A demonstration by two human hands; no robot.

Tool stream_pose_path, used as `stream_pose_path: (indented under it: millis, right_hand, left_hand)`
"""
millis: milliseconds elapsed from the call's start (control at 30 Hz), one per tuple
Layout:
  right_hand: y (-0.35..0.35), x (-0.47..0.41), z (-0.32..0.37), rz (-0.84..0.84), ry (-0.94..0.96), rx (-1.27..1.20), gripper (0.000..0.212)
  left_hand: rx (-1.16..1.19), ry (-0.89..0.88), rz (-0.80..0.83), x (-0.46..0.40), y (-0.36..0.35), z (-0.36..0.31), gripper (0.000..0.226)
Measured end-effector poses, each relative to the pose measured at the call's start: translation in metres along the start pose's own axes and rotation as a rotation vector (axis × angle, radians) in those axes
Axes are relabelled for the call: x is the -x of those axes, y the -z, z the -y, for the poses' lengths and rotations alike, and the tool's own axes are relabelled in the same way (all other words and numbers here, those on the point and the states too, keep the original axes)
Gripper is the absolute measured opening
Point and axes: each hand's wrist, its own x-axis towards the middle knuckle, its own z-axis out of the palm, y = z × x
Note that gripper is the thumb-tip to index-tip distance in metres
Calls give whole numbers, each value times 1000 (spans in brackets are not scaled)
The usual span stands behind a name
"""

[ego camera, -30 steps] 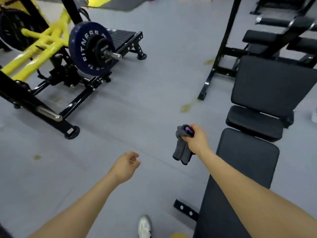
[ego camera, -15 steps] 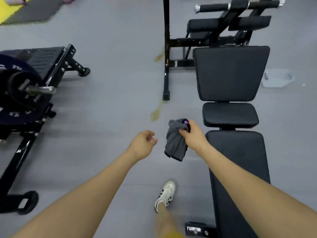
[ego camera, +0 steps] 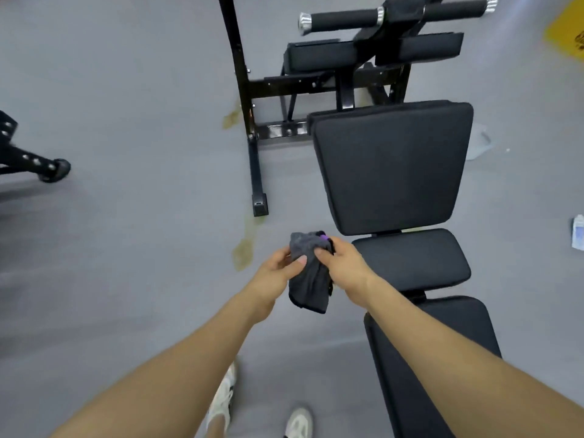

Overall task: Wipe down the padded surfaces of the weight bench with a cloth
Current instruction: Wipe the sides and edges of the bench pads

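A grey cloth (ego camera: 311,279) hangs bunched in the air just left of the black weight bench. My right hand (ego camera: 343,263) grips its top, where a small purple object (ego camera: 323,237) shows beside the fingers. My left hand (ego camera: 278,275) pinches the cloth's left edge with thumb and fingers. The bench has a large raised back pad (ego camera: 392,165), a small middle pad (ego camera: 414,259) and a long near pad (ego camera: 442,358) under my right forearm.
A black rack (ego camera: 249,128) with roller pads (ego camera: 338,22) stands behind the bench. The foot of another machine (ego camera: 53,169) sits at far left. A pale container (ego camera: 480,143) and a white item (ego camera: 578,232) lie on the grey floor at right. My shoes (ego camera: 297,422) show below.
My left hand has moved right and taken hold of the cloth, which only the right hand held before. The view has turned toward the bench and come closer.
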Motion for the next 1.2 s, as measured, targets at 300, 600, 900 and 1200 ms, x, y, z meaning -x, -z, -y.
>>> stream_pose_path:
  millis: [300,600,900,1200]
  right_hand:
    - [32,-130,21,-29,-91,-46,24]
    - [53,-256,43,-634,-121,353,36]
    - [61,-277,30,-725,-16,496,33]
    - [66,-274,17,-687,52,507,35]
  left_hand:
    - [7,34,42,-151,13,-30,21]
    - [-197,-58,-200,-289,59,-91,15]
    - [-124,-288,-186,-325,6,-96,37]
    - [-30,-341,-388,-345,-4,-105,9]
